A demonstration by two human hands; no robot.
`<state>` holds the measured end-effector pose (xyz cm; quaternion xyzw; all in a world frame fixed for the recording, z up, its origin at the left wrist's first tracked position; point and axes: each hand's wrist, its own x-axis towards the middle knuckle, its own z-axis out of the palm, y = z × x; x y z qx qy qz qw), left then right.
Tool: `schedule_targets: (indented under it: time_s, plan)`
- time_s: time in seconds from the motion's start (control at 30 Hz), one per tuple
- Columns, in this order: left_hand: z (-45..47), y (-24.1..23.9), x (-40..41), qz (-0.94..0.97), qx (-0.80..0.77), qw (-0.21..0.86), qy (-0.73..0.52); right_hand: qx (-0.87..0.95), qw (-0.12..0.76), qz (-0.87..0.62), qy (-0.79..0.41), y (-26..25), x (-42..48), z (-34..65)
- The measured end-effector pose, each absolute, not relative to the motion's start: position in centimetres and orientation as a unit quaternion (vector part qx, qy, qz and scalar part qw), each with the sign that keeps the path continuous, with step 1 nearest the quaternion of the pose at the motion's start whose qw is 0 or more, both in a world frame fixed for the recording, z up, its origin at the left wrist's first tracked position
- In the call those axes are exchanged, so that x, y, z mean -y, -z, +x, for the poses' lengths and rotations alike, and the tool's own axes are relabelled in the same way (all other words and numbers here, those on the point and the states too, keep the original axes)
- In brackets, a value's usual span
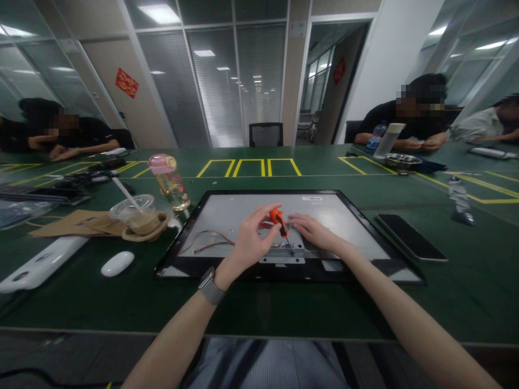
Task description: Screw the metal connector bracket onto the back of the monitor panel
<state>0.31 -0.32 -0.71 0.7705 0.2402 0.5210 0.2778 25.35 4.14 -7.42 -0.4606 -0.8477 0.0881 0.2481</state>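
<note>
A flat display panel (243,208) with a black frame and a pale grey back lies in front of me. My left hand (256,235), with a watch on the wrist, grips an orange and black screwdriver (278,219) between thumb and fingers. The tool is tilted, its tip down at a metal bracket (279,258) near the panel's front edge. My right hand (312,231) rests on the panel just right of the screwdriver, fingers stretched out. Thin wires (211,237) run across the panel left of the bracket.
On the left are a pink-lidded bottle (169,181), a plastic cup (135,213), a white oval case (117,263) and a white elongated device (42,263). A dark phone (410,237) lies right of the panel. People sit at the table's far left and right.
</note>
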Motion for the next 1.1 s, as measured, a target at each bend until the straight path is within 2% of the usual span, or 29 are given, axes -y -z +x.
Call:
schedule_targets:
  time_s: [0.17, 0.33, 0.7, 0.9, 1.1]
  plan:
    - [0.40, 0.30, 0.63, 0.775, -0.243, 0.213, -0.543, 0.848, 0.237, -0.467, -0.080, 7.21, -4.08, 25.26]
    - [0.48, 0.36, 0.63, 0.780, -0.219, 0.249, -0.530, 0.851, 0.240, -0.461, -0.077, 7.61, -4.28, 25.25]
    - [0.61, 0.81, 0.36, 0.760, -0.253, 0.204, -0.563, 0.851, 0.238, -0.461, -0.079, 7.39, -4.19, 25.34]
    - [0.52, 0.85, 0.20, 0.745, -0.246, 0.218, -0.580, 0.847, 0.234, -0.470, -0.083, 7.39, -4.07, 25.25]
    - [-0.09, 0.40, -0.14, 0.715, -0.223, 0.282, -0.600, 0.843, 0.236, -0.474, -0.092, 7.45, -4.15, 25.25]
